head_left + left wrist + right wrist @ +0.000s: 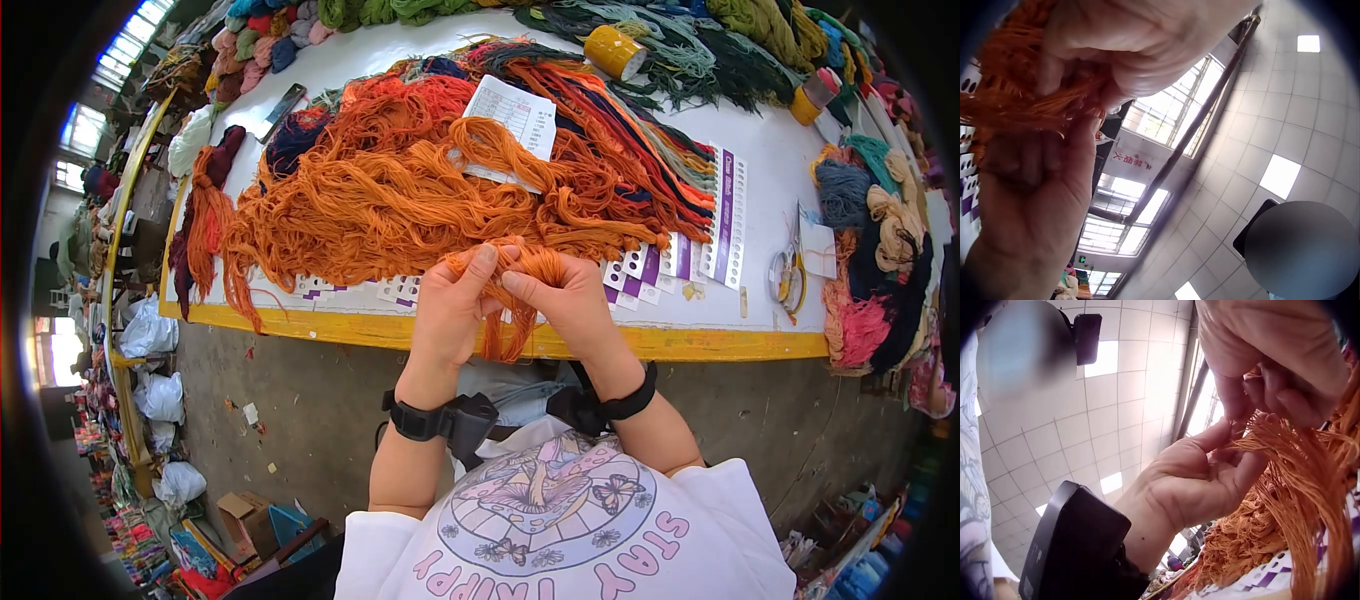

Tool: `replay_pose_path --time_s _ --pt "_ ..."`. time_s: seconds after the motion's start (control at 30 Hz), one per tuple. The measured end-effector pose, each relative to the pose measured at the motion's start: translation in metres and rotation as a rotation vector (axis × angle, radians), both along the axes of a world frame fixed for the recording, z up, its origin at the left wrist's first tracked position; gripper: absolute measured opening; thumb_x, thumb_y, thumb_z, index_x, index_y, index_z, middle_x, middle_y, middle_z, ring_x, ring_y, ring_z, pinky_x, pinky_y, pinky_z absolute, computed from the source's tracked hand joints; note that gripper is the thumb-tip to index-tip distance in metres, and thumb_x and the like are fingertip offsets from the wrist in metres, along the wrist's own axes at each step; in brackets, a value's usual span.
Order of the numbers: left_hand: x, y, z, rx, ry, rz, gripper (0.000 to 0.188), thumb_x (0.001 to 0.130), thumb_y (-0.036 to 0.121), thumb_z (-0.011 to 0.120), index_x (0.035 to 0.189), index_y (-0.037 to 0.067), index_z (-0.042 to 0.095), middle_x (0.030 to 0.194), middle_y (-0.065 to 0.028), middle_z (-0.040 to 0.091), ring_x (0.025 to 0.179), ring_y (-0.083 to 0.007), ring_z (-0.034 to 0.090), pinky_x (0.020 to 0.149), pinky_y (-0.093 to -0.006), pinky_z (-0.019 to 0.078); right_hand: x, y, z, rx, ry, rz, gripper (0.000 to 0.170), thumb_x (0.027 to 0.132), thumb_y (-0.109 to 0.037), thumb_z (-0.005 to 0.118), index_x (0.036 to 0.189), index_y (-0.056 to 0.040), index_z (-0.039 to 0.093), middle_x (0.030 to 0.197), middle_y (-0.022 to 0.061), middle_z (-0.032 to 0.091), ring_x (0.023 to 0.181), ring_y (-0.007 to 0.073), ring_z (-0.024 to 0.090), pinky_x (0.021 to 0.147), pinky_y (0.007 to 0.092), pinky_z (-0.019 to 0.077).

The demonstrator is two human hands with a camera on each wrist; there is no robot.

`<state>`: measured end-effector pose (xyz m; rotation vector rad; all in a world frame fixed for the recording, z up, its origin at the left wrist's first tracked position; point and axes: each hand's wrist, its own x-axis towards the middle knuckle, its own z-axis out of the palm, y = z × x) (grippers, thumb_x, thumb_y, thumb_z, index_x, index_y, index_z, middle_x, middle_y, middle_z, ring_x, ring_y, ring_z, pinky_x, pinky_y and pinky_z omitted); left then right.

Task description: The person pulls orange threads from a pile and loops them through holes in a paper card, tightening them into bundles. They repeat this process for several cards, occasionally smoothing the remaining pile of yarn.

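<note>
Both hands meet over the table's near edge, working on a bundle of orange embroidery thread (540,264). My left hand (450,308) pinches strands between thumb and fingers. Close beside it, my right hand (582,303) grips the same bundle, thumb laid over the top. Loose ends of the thread (1300,481) hang below the fingers in the right wrist view. In the left wrist view, strands (1022,112) run taut-looking between the two hands. Right behind them lies a big heap of orange skeins (370,225), with a printed paper list (515,118) on top.
White-and-purple punched thread cards (730,210) stick out under the heap. Scissors (789,280) lie at right, near more skeins (862,320). A phone (283,112) is at left, a yellow spool (615,53) at the back. The table has a yellow edge (720,346).
</note>
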<state>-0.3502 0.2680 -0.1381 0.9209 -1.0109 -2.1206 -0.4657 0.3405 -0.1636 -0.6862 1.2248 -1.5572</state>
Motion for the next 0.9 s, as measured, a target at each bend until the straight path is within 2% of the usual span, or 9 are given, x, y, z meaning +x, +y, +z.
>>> replay_pose_path --time_s 0.13,0.23,0.33,0.43,0.53,0.73,0.9 --pt "0.006 -0.002 -0.011 -0.135 -0.097 0.003 0.025 0.089 0.022 0.052 0.092 -0.001 0.060 0.100 -0.0107 0.061 0.083 -0.0138 0.059 0.062 -0.0242 0.0503 0.000 -0.002 -0.003 -0.075 0.115 -0.067 0.016 0.080 -0.011 0.063 0.093 -0.0019 0.062 0.075 0.0000 0.059 0.063 0.0045 0.050 0.055 0.0192 0.0417" --pt "0.002 0.000 -0.015 -0.117 0.023 0.093 0.030 0.091 0.027 0.047 0.091 -0.001 0.059 0.099 -0.0120 0.061 0.084 -0.0160 0.059 0.067 -0.0254 0.0491 -0.004 -0.001 0.008 -0.006 -0.490 -0.056 0.017 0.080 -0.010 0.062 0.095 -0.0019 0.060 0.074 0.0002 0.057 0.063 0.0041 0.049 0.054 0.0194 0.0412" --pt "0.005 -0.003 -0.008 0.043 0.072 0.068 0.038 0.093 0.032 0.040 0.095 -0.002 0.058 0.100 -0.0133 0.060 0.086 -0.0181 0.059 0.073 -0.0283 0.0484 -0.016 0.001 -0.002 -0.160 -0.682 0.178 0.015 0.079 -0.009 0.062 0.093 -0.0021 0.059 0.076 0.0008 0.058 0.064 0.0038 0.050 0.052 0.0193 0.0408" --pt "0.005 -0.002 0.001 0.031 0.123 -0.017 0.051 0.094 0.039 0.035 0.101 -0.006 0.057 0.099 -0.0120 0.059 0.090 -0.0164 0.056 0.077 -0.0293 0.0479 -0.002 -0.001 0.015 0.034 -0.208 -0.031 0.012 0.079 -0.010 0.063 0.086 -0.0015 0.059 0.073 0.0000 0.058 0.059 0.0035 0.050 0.049 0.0189 0.0388" --pt "0.004 -0.001 0.003 0.041 0.133 -0.056 0.052 0.095 0.038 0.030 0.105 -0.006 0.055 0.109 -0.0144 0.057 0.092 -0.0189 0.057 0.077 -0.0314 0.0486 0.002 -0.003 0.001 -0.011 0.004 -0.025 0.012 0.078 -0.011 0.065 0.082 -0.0009 0.061 0.068 -0.0014 0.058 0.056 0.0031 0.049 0.046 0.0193 0.0372" --pt "0.004 0.000 -0.001 -0.032 0.029 -0.121 0.053 0.095 0.038 0.030 0.111 -0.007 0.052 0.112 -0.0141 0.055 0.095 -0.0171 0.056 0.078 -0.0295 0.0475 0.004 -0.003 0.002 0.013 0.026 -0.029 0.012 0.077 -0.012 0.066 0.078 -0.0003 0.063 0.061 -0.0015 0.056 0.054 0.0033 0.048 0.045 0.0192 0.0365" --pt "0.002 0.003 0.002 -0.096 -0.011 -0.152 0.053 0.094 0.039 0.031 0.112 -0.007 0.052 0.112 -0.0129 0.055 0.094 -0.0152 0.055 0.076 -0.0273 0.0467 0.004 -0.003 0.009 0.024 -0.014 -0.006 0.010 0.077 -0.011 0.066 0.075 -0.0011 0.063 0.062 -0.0010 0.056 0.054 0.0034 0.049 0.045 0.0189 0.0366"
